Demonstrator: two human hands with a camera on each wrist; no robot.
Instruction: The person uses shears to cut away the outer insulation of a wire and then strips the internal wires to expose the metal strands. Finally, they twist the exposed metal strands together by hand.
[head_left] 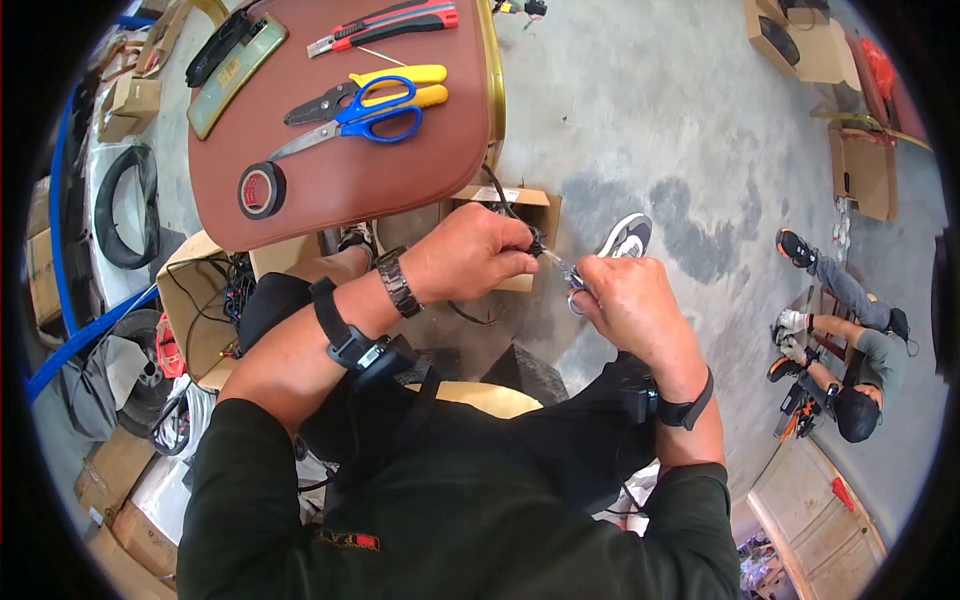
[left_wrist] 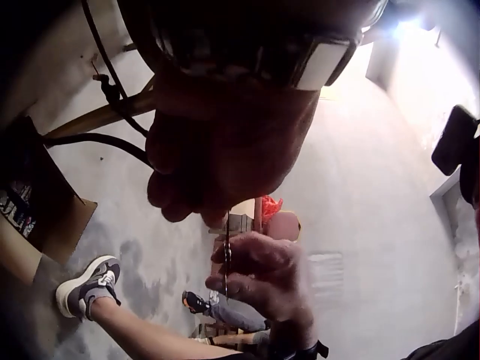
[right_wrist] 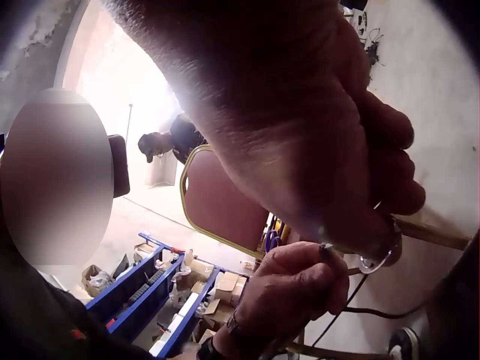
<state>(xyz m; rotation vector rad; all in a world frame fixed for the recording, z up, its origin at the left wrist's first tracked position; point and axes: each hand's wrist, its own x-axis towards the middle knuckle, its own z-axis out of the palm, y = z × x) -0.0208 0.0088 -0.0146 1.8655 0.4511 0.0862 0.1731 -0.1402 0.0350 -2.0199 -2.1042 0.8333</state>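
Cable (head_left: 499,190) pinched in the left hand (head_left: 470,254) faces a small metal tool (head_left: 574,277) gripped in the right hand (head_left: 637,308), just beside it, above the floor (head_left: 670,110); a loose hold could let the tool slip into the left hand. One edge of the chair (head_left: 325,185) sits near the left hand; open room lies beyond the right.

The chair seat (head_left: 330,205) looks like smooth, faintly glossy leatherette, edged by a shiny metal frame (head_left: 494,95); on it lie scissors (head_left: 348,121) with bright metal blades and smooth plastic handles. Beside the chair seat are a polished metal ring-handled tool (head_left: 574,279), a rubbery black cable (left_wrist: 97,137) and matt concrete floor (head_left: 620,110).
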